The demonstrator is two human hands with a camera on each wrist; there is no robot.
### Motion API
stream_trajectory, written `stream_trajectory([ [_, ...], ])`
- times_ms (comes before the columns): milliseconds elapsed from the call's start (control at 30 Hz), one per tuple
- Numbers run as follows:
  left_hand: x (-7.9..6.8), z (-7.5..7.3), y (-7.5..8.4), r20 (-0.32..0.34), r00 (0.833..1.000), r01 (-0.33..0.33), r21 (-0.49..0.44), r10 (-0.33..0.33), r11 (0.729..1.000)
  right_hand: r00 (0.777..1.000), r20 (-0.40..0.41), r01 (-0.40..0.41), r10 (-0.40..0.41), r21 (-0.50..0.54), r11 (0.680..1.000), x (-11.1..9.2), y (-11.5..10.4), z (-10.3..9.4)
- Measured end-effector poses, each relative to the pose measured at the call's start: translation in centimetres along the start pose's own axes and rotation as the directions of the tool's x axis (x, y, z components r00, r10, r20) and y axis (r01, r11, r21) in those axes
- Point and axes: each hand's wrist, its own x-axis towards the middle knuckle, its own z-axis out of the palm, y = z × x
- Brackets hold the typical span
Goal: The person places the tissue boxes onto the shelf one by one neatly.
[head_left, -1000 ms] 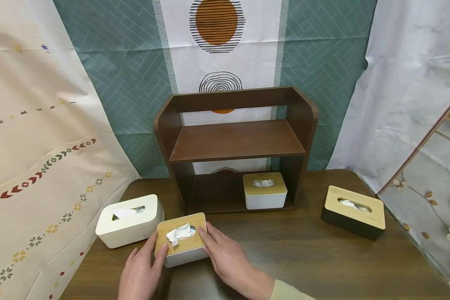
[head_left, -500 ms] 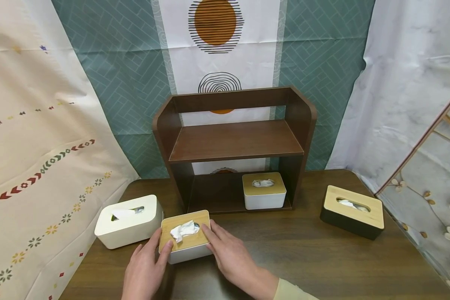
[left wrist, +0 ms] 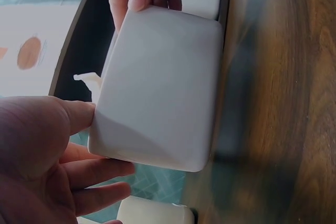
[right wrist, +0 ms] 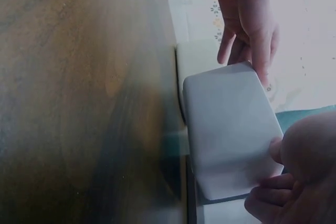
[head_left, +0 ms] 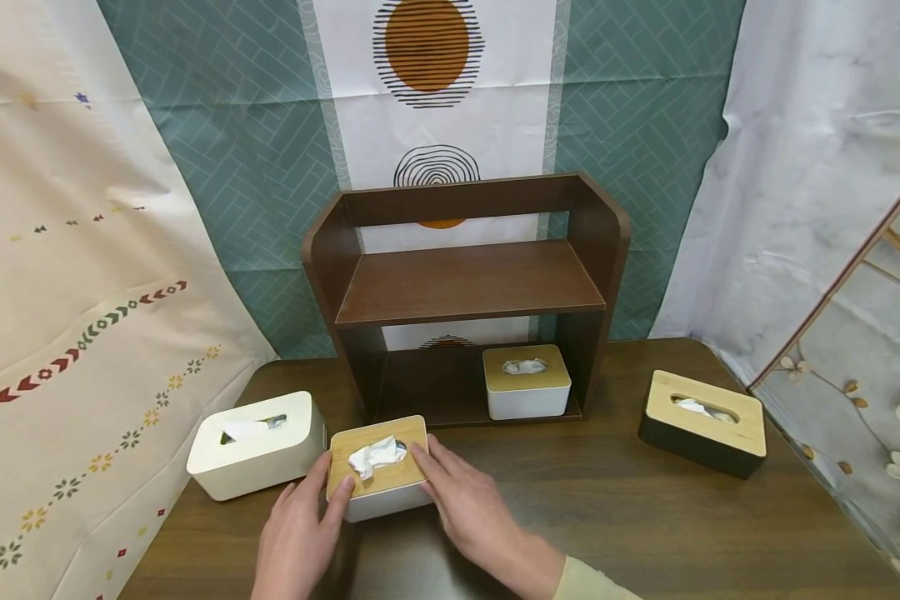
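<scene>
A white tissue box (head_left: 392, 502) with a light wood lid and a tissue sticking out of its slot is held between both hands. My left hand (head_left: 298, 527) grips its left end, thumb on the lid's front corner. My right hand (head_left: 483, 504) grips the right end, with thumb and fingers around that edge. The left wrist view shows the box's plain white wall (left wrist: 157, 87), the left thumb pressed at its corner and the other fingers behind. In the right wrist view the same box (right wrist: 231, 124) is tilted between the two hands.
A cream tissue box (head_left: 258, 446) stands just left of the held one. Behind is a dark brown two-tier shelf (head_left: 472, 283), with another white, wood-lidded tissue box (head_left: 528, 402) on its lower tier. A black tissue box (head_left: 701, 442) with a wood lid sits at the table's right.
Both hands have carried the white tissue box a little to the right and slightly farther back, away from the cream box. The other boxes and shelf stay in place.
</scene>
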Motion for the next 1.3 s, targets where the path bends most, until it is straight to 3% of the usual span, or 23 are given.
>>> stream_trajectory([
  [300,0.3,0.6,0.8,-0.034,0.999,-0.036,-0.009,0.035,0.999,1.000,-0.002,-0.031,0.031,0.016,0.999,-0.3,0.7,-0.4],
  [800,1.5,1.6,2.3,-0.028,0.998,-0.049,-0.013,0.048,0.999,0.997,-0.069,-0.037,0.039,0.027,0.999,-0.4,2.0,-1.0],
  [1300,2.7,2.7,3.5,-0.015,0.999,-0.044,-0.014,0.043,0.999,0.995,-0.053,-0.078,0.080,0.040,0.996,0.2,3.5,-1.5],
])
